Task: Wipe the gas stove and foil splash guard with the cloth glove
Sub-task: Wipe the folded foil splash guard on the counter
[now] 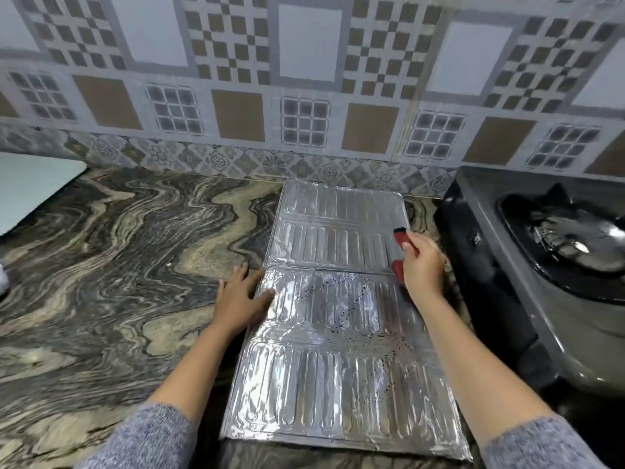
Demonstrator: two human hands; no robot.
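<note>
A person stands at a marbled stone tabletop [101, 252], seen from a head-worn camera looking down along both forearms. A foil splash guard [331, 319] lies flat on the tabletop in the centre of the view. It is folded into ribbed silver panels. Its long axis runs from about 6 o'clock, near the person, to 12 o'clock, toward the patterned tile wall [304, 79]. Dark specks dot the middle panels, mostly toward the right half.

The left hand [241, 299] rests open and flat at the guard's left edge, around 9 o'clock. Its fingers are spread, with the thumb on the foil. It appears to be bracing the sheet rather than holding anything.

The right hand [422, 262] is at the guard's right edge, near 2 o'clock. Its grip is closed on a red and black cloth glove [400, 238], which is pressed against the foil. Only parts of the glove show past the fingers.

A black gas stove [541, 231] sits just to the right, at 3 o'clock, with one burner visible. The guard lies close beside it.

The step in hand appears to be wiping the splash guard, starting on the far right panel. The next move likely calls for drawing the glove along the ribs toward the speckled middle panels. The left hand would need to hold the light foil down so that it does not slide or crumple. The stove appears not yet to be the focus.
</note>
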